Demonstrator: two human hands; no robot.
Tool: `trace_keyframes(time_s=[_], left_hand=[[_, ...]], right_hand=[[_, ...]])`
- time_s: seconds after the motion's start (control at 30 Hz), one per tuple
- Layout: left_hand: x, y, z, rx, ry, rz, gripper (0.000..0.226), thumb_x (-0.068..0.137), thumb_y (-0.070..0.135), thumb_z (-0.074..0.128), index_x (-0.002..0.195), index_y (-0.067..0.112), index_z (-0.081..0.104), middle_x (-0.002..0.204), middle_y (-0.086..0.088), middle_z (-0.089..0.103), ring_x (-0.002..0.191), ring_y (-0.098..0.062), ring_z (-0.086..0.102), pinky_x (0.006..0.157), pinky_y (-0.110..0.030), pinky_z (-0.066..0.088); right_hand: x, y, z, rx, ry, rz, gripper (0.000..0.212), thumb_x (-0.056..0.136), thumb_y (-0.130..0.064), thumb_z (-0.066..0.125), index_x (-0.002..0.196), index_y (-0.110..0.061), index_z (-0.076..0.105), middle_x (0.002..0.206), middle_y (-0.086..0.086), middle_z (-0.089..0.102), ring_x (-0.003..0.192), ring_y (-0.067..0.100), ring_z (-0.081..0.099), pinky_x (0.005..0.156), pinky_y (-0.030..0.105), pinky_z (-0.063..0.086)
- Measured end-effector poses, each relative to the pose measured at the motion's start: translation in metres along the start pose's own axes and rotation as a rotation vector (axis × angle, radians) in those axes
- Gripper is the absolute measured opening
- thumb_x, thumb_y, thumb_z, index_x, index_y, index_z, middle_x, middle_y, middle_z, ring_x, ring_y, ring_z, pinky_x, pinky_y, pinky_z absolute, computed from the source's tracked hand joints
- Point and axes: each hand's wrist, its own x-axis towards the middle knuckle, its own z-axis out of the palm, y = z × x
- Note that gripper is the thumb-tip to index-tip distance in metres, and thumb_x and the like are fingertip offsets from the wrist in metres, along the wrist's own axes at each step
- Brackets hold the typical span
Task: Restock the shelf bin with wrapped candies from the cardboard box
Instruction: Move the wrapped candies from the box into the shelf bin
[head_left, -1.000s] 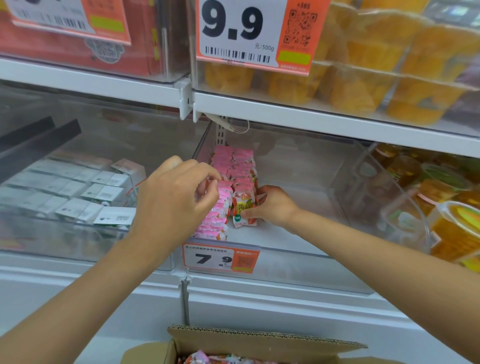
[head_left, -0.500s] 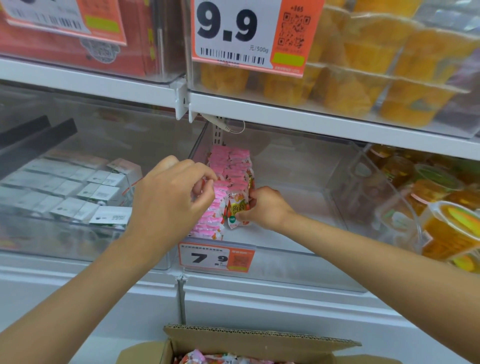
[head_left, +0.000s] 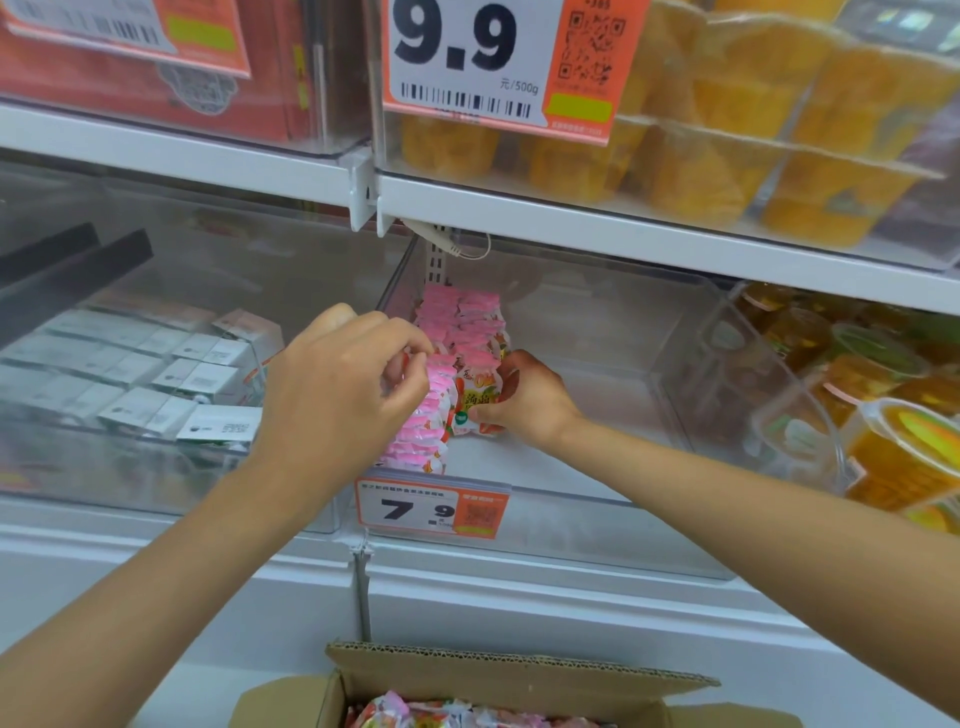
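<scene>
A clear shelf bin (head_left: 613, 364) holds two rows of pink wrapped candies (head_left: 460, 322) along its left wall. My left hand (head_left: 337, 395) reaches in from the front and pinches the top of a candy in the left row. My right hand (head_left: 524, 400) grips the front candy (head_left: 475, 402) of the right row, an upright pack with orange and yellow print. The open cardboard box (head_left: 498, 675) sits at the bottom of the view with more wrapped candies (head_left: 415, 714) inside.
An orange price tag reading 7.9 (head_left: 431, 506) hangs on the bin's front lip. A bin of white boxes (head_left: 156, 374) stands to the left, jelly cups (head_left: 893, 410) to the right. The shelf above (head_left: 623, 234) carries orange fruit cups and a 9.9 tag (head_left: 498, 62).
Both hands stay at the candy rows with only small shifts. My right hand has pressed the front candy closer against the row.
</scene>
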Motion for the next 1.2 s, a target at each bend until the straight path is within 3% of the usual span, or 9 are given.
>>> trace_keyframes(time_s=[0.13,0.27,0.37,0.47,0.67,0.77,0.87,1.07,1.2], left_hand=[[-0.001,-0.001,0.001,0.009,0.006,0.006,0.011,0.086,0.015,0.063,0.082,0.023,0.07,0.064,0.013,0.049,0.068,-0.014,0.042,0.054,-0.025,0.032],[0.001,0.0,0.0,0.021,-0.021,-0.02,0.013,0.086,0.014,0.065,0.08,0.025,0.069,0.064,0.013,0.05,0.068,-0.013,0.043,0.052,-0.023,0.029],[0.002,0.007,-0.005,0.018,-0.045,-0.068,0.013,0.086,0.015,0.066,0.08,0.026,0.069,0.064,0.015,0.05,0.068,-0.012,0.045,0.052,-0.019,0.028],[-0.001,0.021,-0.017,-0.059,-0.073,-0.171,0.01,0.085,0.017,0.066,0.083,0.027,0.067,0.068,0.012,0.052,0.072,-0.013,0.05,0.057,-0.027,0.042],[-0.066,0.067,-0.027,-0.199,-0.34,-0.252,0.003,0.084,0.025,0.065,0.081,0.025,0.064,0.069,0.009,0.055,0.07,-0.014,0.054,0.064,-0.035,0.047],[-0.135,0.069,-0.018,-0.215,-0.621,-0.387,0.006,0.087,0.027,0.064,0.082,0.026,0.064,0.072,0.01,0.06,0.071,-0.011,0.056,0.064,-0.031,0.047],[-0.213,0.048,-0.008,-0.274,-0.875,-0.589,0.008,0.09,0.028,0.067,0.083,0.027,0.065,0.077,0.011,0.064,0.075,-0.009,0.06,0.064,-0.023,0.046],[-0.306,0.016,0.001,-0.334,-1.055,-0.885,0.016,0.092,0.019,0.066,0.077,0.02,0.064,0.082,0.012,0.063,0.076,-0.003,0.055,0.062,-0.006,0.038],[-0.322,0.014,0.0,-0.328,-1.133,-0.899,0.008,0.095,0.02,0.063,0.088,0.023,0.066,0.084,0.013,0.061,0.077,0.0,0.053,0.061,-0.003,0.039]], right_hand=[[0.0,0.003,-0.003,0.129,-0.104,0.088,0.04,0.07,-0.013,0.087,0.089,-0.022,0.052,0.091,-0.003,0.065,0.085,0.015,0.065,0.079,0.03,0.057],[-0.012,-0.001,-0.017,0.258,-0.165,0.131,0.041,0.075,-0.003,0.081,0.107,-0.009,0.056,0.091,0.002,0.063,0.079,0.015,0.065,0.073,0.028,0.059],[-0.028,-0.011,-0.031,0.138,-0.068,0.095,0.042,0.078,-0.007,0.08,0.111,-0.011,0.053,0.084,-0.003,0.055,0.081,0.017,0.06,0.079,0.036,0.057],[-0.058,-0.025,-0.041,-0.023,0.144,-0.069,0.034,0.08,-0.011,0.077,0.11,-0.012,0.061,0.079,-0.006,0.052,0.077,0.012,0.053,0.065,0.019,0.043],[-0.161,-0.024,-0.015,0.117,0.333,-0.304,0.014,0.08,-0.003,0.065,0.089,-0.014,0.066,0.067,-0.013,0.051,0.056,0.003,0.045,0.06,0.016,0.036],[-0.208,0.02,0.025,0.125,0.15,-0.16,0.016,0.084,-0.004,0.062,0.093,-0.017,0.065,0.072,-0.014,0.052,0.059,0.001,0.046,0.06,0.012,0.036],[-0.243,0.094,0.073,-0.018,-0.218,0.061,0.021,0.09,-0.01,0.062,0.11,-0.015,0.064,0.085,-0.011,0.058,0.071,-0.001,0.051,0.062,0.007,0.038],[-0.29,0.205,0.167,-0.046,-0.683,0.367,0.057,0.092,-0.021,0.067,0.144,-0.014,0.045,0.145,0.006,0.047,0.131,0.024,0.048,0.105,0.034,0.043],[-0.318,0.22,0.224,-0.1,-0.876,0.436,0.079,0.087,-0.034,0.073,0.152,-0.02,0.031,0.159,0.008,0.026,0.143,0.029,0.031,0.114,0.038,0.033]])
